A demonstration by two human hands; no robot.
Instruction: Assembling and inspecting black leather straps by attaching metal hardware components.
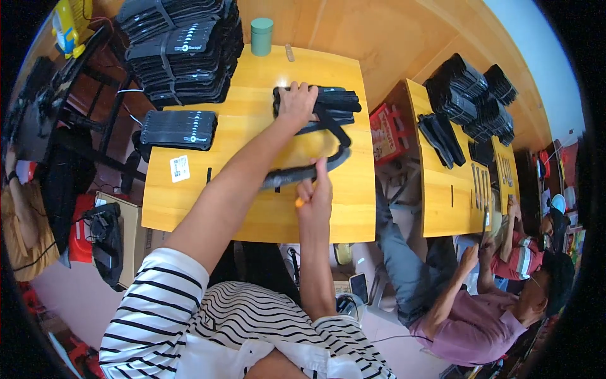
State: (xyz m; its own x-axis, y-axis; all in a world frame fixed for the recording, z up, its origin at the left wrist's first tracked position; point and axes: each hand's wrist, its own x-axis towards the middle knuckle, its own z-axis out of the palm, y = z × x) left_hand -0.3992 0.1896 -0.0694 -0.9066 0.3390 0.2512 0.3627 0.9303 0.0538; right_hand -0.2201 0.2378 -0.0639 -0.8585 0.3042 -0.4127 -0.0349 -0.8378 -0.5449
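Observation:
At the far middle of the table my left hand (298,102) is closed over the near end of a bundle of black straps (338,101), its fingers curled on top. One loose black strap (344,140) curves out from the bundle toward me in a loop. My right hand (315,191) pinches this strap between thumb and fingers, and its free end stretches left above the tabletop. A small orange piece (299,203) shows at the side of my right fist; what it belongs to is hidden.
Tall stacks of black strap packs (183,50) stand at the far left, with a flatter pack (178,129) nearer. A green canister (261,36) and white label card (180,168) sit on the yellow table (353,215). Two people (486,316) work at tables on the right.

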